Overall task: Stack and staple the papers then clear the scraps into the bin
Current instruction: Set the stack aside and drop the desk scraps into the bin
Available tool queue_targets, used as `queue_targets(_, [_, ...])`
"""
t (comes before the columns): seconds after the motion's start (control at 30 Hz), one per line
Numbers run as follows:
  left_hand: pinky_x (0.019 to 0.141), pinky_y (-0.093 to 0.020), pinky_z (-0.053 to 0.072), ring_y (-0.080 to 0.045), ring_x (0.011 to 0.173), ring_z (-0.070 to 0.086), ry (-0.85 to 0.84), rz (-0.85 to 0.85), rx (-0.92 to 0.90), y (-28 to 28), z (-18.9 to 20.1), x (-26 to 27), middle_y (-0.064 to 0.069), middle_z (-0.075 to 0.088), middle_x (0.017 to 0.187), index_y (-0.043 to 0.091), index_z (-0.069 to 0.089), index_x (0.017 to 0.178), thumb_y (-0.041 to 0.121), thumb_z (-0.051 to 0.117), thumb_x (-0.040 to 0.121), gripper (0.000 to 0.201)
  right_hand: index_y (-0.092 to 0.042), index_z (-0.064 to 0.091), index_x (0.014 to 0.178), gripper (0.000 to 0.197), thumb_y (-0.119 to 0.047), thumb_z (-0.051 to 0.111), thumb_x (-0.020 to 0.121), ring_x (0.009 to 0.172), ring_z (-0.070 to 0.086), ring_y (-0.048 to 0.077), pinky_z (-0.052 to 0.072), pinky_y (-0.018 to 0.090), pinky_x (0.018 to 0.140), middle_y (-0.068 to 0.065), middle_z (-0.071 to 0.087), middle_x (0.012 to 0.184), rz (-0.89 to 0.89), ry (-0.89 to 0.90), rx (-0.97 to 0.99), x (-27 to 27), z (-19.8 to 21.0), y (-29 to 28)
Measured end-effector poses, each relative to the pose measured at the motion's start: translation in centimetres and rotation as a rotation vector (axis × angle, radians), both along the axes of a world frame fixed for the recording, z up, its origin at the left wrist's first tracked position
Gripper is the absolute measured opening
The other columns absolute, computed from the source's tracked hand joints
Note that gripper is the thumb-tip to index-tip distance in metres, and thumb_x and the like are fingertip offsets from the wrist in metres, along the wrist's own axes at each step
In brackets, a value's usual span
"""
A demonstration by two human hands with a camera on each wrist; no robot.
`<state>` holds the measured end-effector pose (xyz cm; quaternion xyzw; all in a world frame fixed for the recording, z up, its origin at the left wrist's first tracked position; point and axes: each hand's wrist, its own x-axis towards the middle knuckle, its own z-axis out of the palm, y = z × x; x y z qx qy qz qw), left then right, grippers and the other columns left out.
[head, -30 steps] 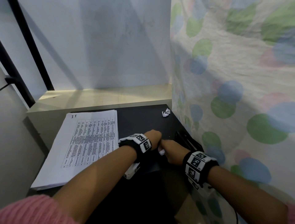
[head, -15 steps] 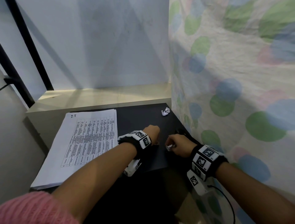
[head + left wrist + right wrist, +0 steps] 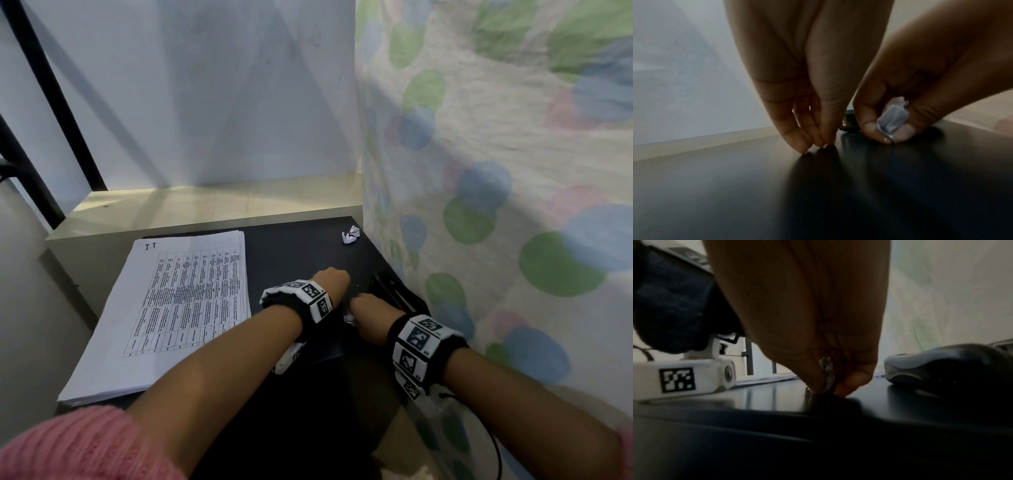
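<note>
A stack of printed papers (image 3: 178, 308) lies on the left of the black table (image 3: 291, 253). My left hand (image 3: 334, 279) points down at the table's middle, its fingertips (image 3: 818, 144) bunched on the surface with nothing visible between them. Just right of it, my right hand (image 3: 354, 305) pinches a small crumpled paper scrap (image 3: 893, 120) between thumb and fingers, low over the table; the scrap's print (image 3: 828, 374) shows in the right wrist view. Another crumpled scrap (image 3: 351, 235) lies at the far right corner. No bin is in view.
A black stapler (image 3: 394, 291) lies along the table's right edge, close beside my right hand, and its rounded end (image 3: 941, 365) fills the right of the right wrist view. A spotted cloth (image 3: 479, 205) hangs directly right. A pale ledge (image 3: 205, 209) runs behind.
My right hand drew away to the right with the scrap, then came back beside my left hand. The left hand shifted slightly farther from me.
</note>
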<state>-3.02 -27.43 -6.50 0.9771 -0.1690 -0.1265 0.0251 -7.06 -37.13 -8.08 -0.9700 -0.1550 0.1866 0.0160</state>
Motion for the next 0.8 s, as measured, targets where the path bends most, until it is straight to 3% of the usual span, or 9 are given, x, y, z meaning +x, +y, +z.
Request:
queue_targets(0.17, [0.099, -0.036, 0.046, -0.034, 0.120, 0.057, 0.055, 0.025, -0.009, 0.5, -0.5, 0.0, -0.021, 0.058, 0.130, -0.006, 0.057, 0.121, 0.010, 0.052, 0.094, 0.032, 0.004, 0.044, 0.126, 0.035, -0.006, 0.047, 0.093, 0.124, 0.045, 0.036, 0.039, 0.038, 0.103, 0.022, 0.044, 0.131, 0.041, -0.001, -0.077, -0.4, -0.2, 0.2])
queue_targets(0.27, [0.096, -0.036, 0.047, -0.035, 0.117, 0.058, 0.052, 0.091, -0.126, 1.9, -0.1, 0.2, -0.021, 0.059, 0.127, -0.006, 0.058, 0.119, 0.014, 0.049, 0.096, 0.032, 0.002, 0.055, 0.097, 0.014, -0.007, 0.045, 0.093, 0.120, 0.050, 0.037, 0.041, 0.037, 0.095, 0.020, 0.053, 0.106, -0.019, 0.043, 0.063, 0.0, 0.1, -0.3])
queue_targets(0.33, [0.096, -0.036, 0.047, -0.033, 0.116, 0.059, 0.057, 0.118, -0.183, 3.3, 0.3, 0.4, -0.019, 0.062, 0.125, -0.004, 0.062, 0.117, 0.011, 0.049, 0.094, 0.030, -0.001, 0.056, 0.091, 0.014, -0.008, 0.045, 0.094, 0.113, 0.055, 0.036, 0.041, 0.035, 0.085, 0.021, 0.059, 0.104, -0.105, 0.055, 0.189, 0.7, 0.3, -0.9])
queue_targets(0.4, [0.098, -0.034, 0.048, -0.030, 0.114, 0.061, 0.061, 0.128, -0.223, 4.8, 0.6, 0.6, -0.016, 0.065, 0.123, 0.000, 0.067, 0.114, 0.009, 0.050, 0.093, 0.028, -0.010, 0.047, 0.066, 0.027, -0.008, 0.046, 0.093, 0.093, 0.058, 0.036, 0.036, 0.031, 0.072, 0.011, 0.055, 0.076, -0.150, 0.038, 0.246, 1.2, 0.6, -1.5])
queue_targets(0.47, [0.099, -0.033, 0.048, -0.028, 0.113, 0.063, 0.048, 0.138, -0.250, 6.2, 0.7, 0.7, -0.013, 0.067, 0.121, 0.002, 0.069, 0.110, 0.007, 0.049, 0.092, 0.027, -0.015, 0.039, 0.054, 0.039, -0.009, 0.047, 0.092, 0.078, 0.052, 0.028, 0.034, 0.029, 0.069, 0.003, 0.044, 0.060, -0.175, 0.034, 0.270, 1.5, 0.7, -1.9])
queue_targets(0.53, [0.098, -0.032, 0.048, -0.026, 0.112, 0.063, 0.028, 0.149, -0.268, 7.3, 0.7, 0.7, -0.012, 0.068, 0.119, 0.002, 0.070, 0.108, 0.006, 0.049, 0.091, 0.027, -0.009, 0.057, 0.059, 0.033, -0.009, 0.050, 0.091, 0.081, 0.058, 0.030, 0.039, 0.029, 0.071, 0.009, 0.059, 0.067, -0.173, 0.041, 0.241, 1.0, 1.3, -1.7])
queue_targets(0.6, [0.098, -0.031, 0.048, -0.026, 0.111, 0.064, 0.030, 0.145, -0.272, 7.6, 0.6, 0.4, -0.011, 0.069, 0.118, 0.002, 0.070, 0.107, 0.005, 0.050, 0.091, 0.026, -0.001, 0.072, 0.087, 0.021, -0.012, 0.054, 0.090, 0.097, 0.065, 0.031, 0.048, 0.031, 0.082, 0.016, 0.072, 0.096, -0.150, 0.014, 0.226, 0.7, 1.7, -1.3])
queue_targets(0.67, [0.099, -0.032, 0.049, -0.027, 0.112, 0.064, 0.050, 0.133, -0.270, 7.0, 0.4, 0.2, -0.012, 0.069, 0.119, 0.002, 0.071, 0.108, 0.005, 0.051, 0.091, 0.026, -0.002, 0.072, 0.100, 0.022, -0.014, 0.058, 0.088, 0.104, 0.065, 0.029, 0.049, 0.032, 0.090, 0.015, 0.071, 0.109, -0.130, -0.023, 0.188, 0.5, 1.9, -0.9])
queue_targets(0.8, [0.099, -0.037, 0.050, -0.031, 0.111, 0.064, 0.071, 0.128, -0.290, 4.2, 0.0, 0.2, -0.017, 0.068, 0.119, -0.002, 0.068, 0.109, 0.007, 0.055, 0.089, 0.025, -0.001, 0.066, 0.105, 0.022, -0.011, 0.055, 0.089, 0.109, 0.061, 0.033, 0.048, 0.036, 0.093, 0.019, 0.066, 0.116, -0.069, -0.074, 0.041, 0.2, 1.9, 0.0])
